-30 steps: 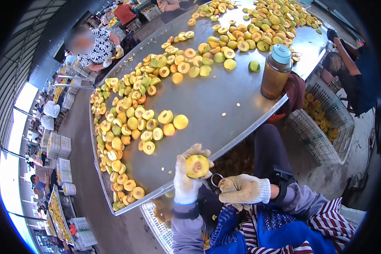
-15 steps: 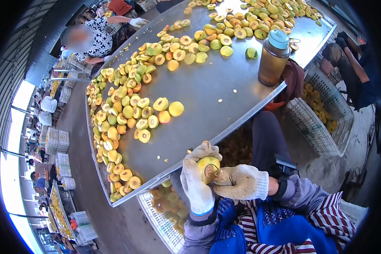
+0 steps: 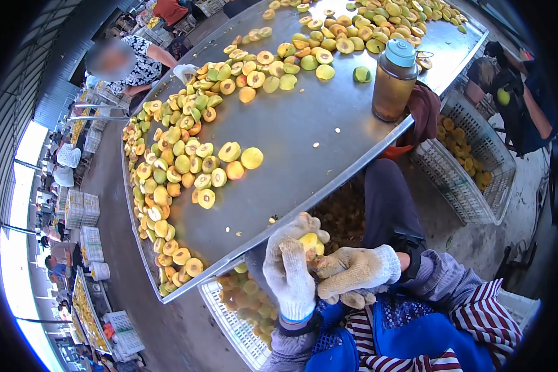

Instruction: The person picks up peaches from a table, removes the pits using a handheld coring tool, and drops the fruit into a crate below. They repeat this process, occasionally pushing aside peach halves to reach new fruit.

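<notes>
My left hand [image 3: 289, 263], in a pale knitted glove, is closed round a yellow stone fruit [image 3: 311, 243], in front of the table's near edge. My right hand [image 3: 358, 273], in a soiled glove, meets the fruit from the right with its thumb and fingers pressed together. Something brownish shows at its fingertips, but I cannot make out what it is. On the metal table [image 3: 279, 180] lie many halved stone fruits [image 3: 189, 164], yellow, green and orange, several with the pit showing in the cut face.
A brown drink bottle with a blue lid [image 3: 395, 80] stands at the table's right edge beside a dark red cloth [image 3: 425, 111]. Crates of fruit stand below, one at right [image 3: 468, 180], another at left [image 3: 229, 325]. A co-worker's gloved hand [image 3: 186, 73] rests at the far edge.
My right hand has turned, its lower fingers now showing beneath. The fruit sits deeper in my left hand, less of it visible. Across the table, the co-worker's gloved hand has come down to the fruit.
</notes>
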Demonstrator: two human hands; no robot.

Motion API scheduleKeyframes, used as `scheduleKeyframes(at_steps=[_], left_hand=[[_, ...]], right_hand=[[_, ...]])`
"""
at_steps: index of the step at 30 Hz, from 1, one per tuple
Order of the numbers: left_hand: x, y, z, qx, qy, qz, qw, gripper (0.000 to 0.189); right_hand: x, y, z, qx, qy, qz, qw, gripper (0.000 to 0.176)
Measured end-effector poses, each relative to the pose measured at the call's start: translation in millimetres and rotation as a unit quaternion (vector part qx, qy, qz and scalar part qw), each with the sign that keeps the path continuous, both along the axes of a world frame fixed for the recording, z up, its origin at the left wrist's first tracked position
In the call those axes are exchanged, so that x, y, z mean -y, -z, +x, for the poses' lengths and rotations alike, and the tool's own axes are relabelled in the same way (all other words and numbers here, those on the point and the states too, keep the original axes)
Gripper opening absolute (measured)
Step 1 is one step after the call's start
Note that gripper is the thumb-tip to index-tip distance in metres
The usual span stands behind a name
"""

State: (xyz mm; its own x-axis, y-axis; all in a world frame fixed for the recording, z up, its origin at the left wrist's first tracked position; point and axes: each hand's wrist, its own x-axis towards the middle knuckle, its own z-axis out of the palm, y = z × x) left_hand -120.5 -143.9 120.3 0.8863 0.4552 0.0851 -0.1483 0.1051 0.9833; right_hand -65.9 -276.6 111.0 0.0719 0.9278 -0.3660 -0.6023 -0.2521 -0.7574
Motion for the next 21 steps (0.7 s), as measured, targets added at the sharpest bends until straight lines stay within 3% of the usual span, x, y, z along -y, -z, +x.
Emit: scheduleKeyframes(at_steps=[3,5,6,7,11,12,15,16,17,18,19,21], left_hand=[[-28,-16,1,-0.086,0.189,-0.092,0.974,0.047],[-21,-18,3,-0.052,0.161,-0.048,0.984,0.044],[-20,-14,1,-0.011,0.161,-0.015,0.987,0.043],[-19,-8,-1,0.030,0.162,0.016,0.986,0.043],[-18,5,1,0.204,0.135,0.180,0.953,0.039],[-15,9,2,0.218,0.132,0.132,0.958,0.042],[0,1,-2,0.083,0.130,-0.085,0.984,0.056],[1,-3,-2,0.013,0.130,-0.130,0.983,0.054],[-8,-5,2,-0.031,0.178,-0.312,0.933,0.050],[-7,-7,8,-0.065,0.122,-0.359,0.923,0.049],[-6,-9,12,-0.098,0.066,-0.403,0.908,0.049],[-22,1,5,-0.111,0.027,-0.301,0.947,0.055]], right_hand=[[4,-7,-2,-0.075,-0.014,-0.017,0.997,0.030],[5,-19,1,-0.135,-0.016,-0.032,0.990,0.025],[4,32,-7,-0.238,-0.053,0.124,0.962,0.028],[4,84,-16,-0.353,-0.112,0.260,0.892,0.035],[10,49,-1,-0.365,-0.138,0.224,0.893,0.025],[12,44,-9,-0.366,-0.084,0.217,0.901,0.022],[9,31,-7,-0.307,-0.088,0.248,0.915,0.014],[6,33,0,-0.237,-0.144,0.263,0.924,0.014],[3,30,7,-0.248,-0.230,0.236,0.911,0.014],[-1,27,14,-0.249,-0.315,0.209,0.892,0.014],[4,27,-3,-0.255,-0.224,0.203,0.919,0.021],[3,47,-13,-0.224,-0.204,0.072,0.950,0.029]])
